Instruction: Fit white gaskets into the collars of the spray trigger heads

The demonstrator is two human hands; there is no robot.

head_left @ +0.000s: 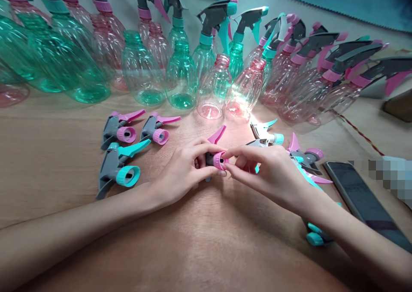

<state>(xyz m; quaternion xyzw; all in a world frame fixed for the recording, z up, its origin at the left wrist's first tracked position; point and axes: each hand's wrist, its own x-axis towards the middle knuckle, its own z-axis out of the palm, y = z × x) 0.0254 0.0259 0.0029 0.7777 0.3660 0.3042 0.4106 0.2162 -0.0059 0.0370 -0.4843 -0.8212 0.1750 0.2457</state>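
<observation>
A grey trigger spray head with a pink lever and pink screw collar (220,160) is held over the middle of the table. My left hand (188,165) is closed around its body, thumb below and fingers above. From the other side, the thumb and index finger of my right hand (264,167) pinch the rim of the pink collar. Whether something small sits between those fingertips is hidden. Left of my hands lie two pink-collared spray heads (124,131) and a turquoise-collared one (124,171). More spray heads (309,155) lie beside and partly under my right hand and forearm.
Behind my hands stand several clear green bottles (182,77) and pink bottles (214,88), some open-necked, others fitted with spray heads. A dark smartphone (367,202) lies at the right. Near it runs a twisted red-yellow cord (362,133). A pale wall is behind the bottles.
</observation>
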